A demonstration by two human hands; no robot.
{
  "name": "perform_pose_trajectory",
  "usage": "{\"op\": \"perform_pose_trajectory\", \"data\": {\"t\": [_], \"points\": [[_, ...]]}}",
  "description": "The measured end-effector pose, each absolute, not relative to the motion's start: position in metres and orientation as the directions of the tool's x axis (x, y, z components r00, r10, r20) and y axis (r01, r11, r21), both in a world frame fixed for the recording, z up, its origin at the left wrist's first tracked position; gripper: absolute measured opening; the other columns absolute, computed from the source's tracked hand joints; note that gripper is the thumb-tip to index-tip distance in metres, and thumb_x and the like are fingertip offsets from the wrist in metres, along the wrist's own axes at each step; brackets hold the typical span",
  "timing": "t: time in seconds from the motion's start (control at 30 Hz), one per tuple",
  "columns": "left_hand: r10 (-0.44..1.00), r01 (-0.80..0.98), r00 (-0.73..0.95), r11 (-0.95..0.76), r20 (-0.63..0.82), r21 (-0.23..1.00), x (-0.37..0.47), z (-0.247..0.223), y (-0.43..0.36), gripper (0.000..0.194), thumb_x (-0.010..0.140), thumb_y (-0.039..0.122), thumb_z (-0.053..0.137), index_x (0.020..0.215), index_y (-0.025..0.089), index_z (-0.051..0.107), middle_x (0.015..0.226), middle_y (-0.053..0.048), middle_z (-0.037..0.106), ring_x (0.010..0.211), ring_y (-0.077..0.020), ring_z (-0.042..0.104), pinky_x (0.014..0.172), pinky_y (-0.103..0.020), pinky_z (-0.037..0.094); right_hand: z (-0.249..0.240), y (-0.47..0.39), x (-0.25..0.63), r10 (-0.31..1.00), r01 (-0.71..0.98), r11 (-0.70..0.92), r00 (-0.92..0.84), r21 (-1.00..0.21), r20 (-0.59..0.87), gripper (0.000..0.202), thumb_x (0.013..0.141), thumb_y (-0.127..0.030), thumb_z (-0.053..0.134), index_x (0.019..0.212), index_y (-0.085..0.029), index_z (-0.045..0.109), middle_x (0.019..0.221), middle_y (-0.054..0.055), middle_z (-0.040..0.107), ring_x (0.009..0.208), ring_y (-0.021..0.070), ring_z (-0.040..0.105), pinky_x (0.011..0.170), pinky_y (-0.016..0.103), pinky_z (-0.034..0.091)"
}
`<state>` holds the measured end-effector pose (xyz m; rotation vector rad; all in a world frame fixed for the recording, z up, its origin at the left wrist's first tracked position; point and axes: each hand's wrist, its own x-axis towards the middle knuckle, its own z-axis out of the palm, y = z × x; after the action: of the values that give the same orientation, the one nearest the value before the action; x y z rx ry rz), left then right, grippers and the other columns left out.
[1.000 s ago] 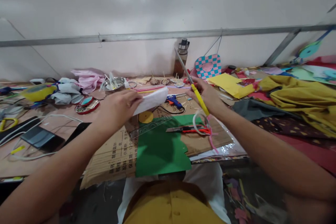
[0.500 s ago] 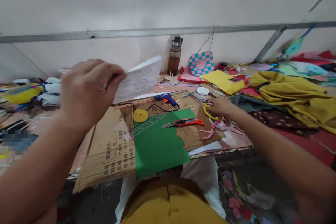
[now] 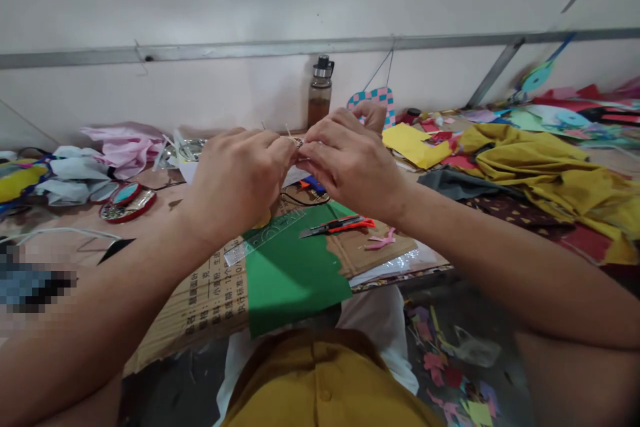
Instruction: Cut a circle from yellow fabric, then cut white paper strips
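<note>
My left hand [image 3: 240,180] and my right hand [image 3: 353,163] meet above the far part of the cardboard [image 3: 210,293], fingertips close together. Both are closed around something small that the fingers mostly hide. Thin pale sticks show just behind the fingertips. Beneath my hands lies green paper [image 3: 295,280], with a clear stencil ruler [image 3: 265,237] across its upper left edge and an orange-and-black utility knife [image 3: 337,225] on top. Part of a blue glue gun [image 3: 314,183] shows between my wrists.
A dark bottle [image 3: 320,90] stands by the wall. Right are yellow paper [image 3: 417,147] and mustard cloth [image 3: 530,160]. At left lie pink cloth [image 3: 125,147] and a red round case [image 3: 127,202]. Pink scraps [image 3: 383,239] lie near the knife.
My left hand no longer holds up the white drawn sheet and has moved right. My right hand has left the scissors and come up to meet it.
</note>
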<state>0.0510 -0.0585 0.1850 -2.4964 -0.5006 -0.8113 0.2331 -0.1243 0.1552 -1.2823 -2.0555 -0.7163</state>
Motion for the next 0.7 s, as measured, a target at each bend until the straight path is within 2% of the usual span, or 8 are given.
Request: {"op": "perform_pose_trajectory", "data": {"t": [0.1,0.3,0.4,0.5,0.6,0.7], "points": [[0.245,0.508,0.737,-0.815,0.63,-0.277,0.046,0.187,-0.053,0.03,0.099,0.031,0.048,0.081,0.024,0.07,0.074,-0.003,0.072,0.071,-0.0202,0.069,0.066,-0.033,0.048,0.156,-0.114,0.233,0.579,0.913,0.377,-0.365,0.158,0.729,0.021,0.105,-0.024,0.045,0.102,-0.021,0.066,0.104,0.007,0.064,0.109,0.0282,0.055,0.1,0.056,0.039],[0.329,0.602,0.69,-0.755,0.645,-0.259,0.031,0.192,-0.04,0.033,0.098,0.043,0.05,0.089,0.025,0.076,0.08,-0.002,0.074,0.071,-0.021,0.068,0.067,-0.035,0.048,0.164,-0.098,0.238,0.537,0.893,0.403,-0.408,0.2,0.738,0.026,0.107,-0.024,0.039,0.095,-0.022,0.062,0.102,0.005,0.061,0.108,0.0259,0.056,0.1,0.054,0.037],[0.317,0.617,0.661,-0.745,0.68,-0.253,0.025,0.193,-0.038,0.032,0.097,0.045,0.055,0.087,0.025,0.077,0.076,-0.003,0.075,0.068,-0.0214,0.066,0.063,-0.035,0.045,0.164,-0.094,0.242,0.517,0.888,0.413,-0.413,0.204,0.749,0.033,0.109,-0.028,0.033,0.093,-0.023,0.061,0.099,0.004,0.061,0.106,0.0248,0.057,0.099,0.053,0.038],[0.306,0.618,0.656,-0.743,0.689,-0.258,0.021,0.194,-0.039,0.032,0.097,0.045,0.054,0.084,0.027,0.077,0.074,0.0,0.075,0.066,-0.0191,0.064,0.065,-0.034,0.046,0.164,-0.095,0.249,0.513,0.885,0.416,-0.417,0.207,0.75,0.035,0.109,-0.032,0.033,0.093,-0.024,0.063,0.1,0.004,0.063,0.106,0.0241,0.057,0.1,0.052,0.039],[0.347,0.659,0.609,-0.722,0.713,-0.212,0.011,0.196,-0.034,0.033,0.096,0.046,0.054,0.083,0.028,0.078,0.075,0.0,0.075,0.069,-0.02,0.064,0.068,-0.035,0.046,0.161,-0.101,0.271,0.546,0.926,0.32,-0.354,0.201,0.759,0.033,0.107,-0.028,0.036,0.089,-0.026,0.063,0.101,0.004,0.068,0.105,0.0237,0.06,0.098,0.051,0.04],[0.406,0.725,0.507,-0.678,0.76,-0.122,-0.009,0.201,-0.024,0.032,0.093,0.048,0.056,0.085,0.027,0.079,0.076,-0.001,0.074,0.077,-0.023,0.067,0.073,-0.036,0.046,0.156,-0.111,0.309,0.588,0.977,0.167,-0.208,0.135,0.782,0.029,0.103,-0.025,0.043,0.082,-0.025,0.062,0.101,0.005,0.071,0.101,0.0239,0.062,0.096,0.05,0.043]]}}
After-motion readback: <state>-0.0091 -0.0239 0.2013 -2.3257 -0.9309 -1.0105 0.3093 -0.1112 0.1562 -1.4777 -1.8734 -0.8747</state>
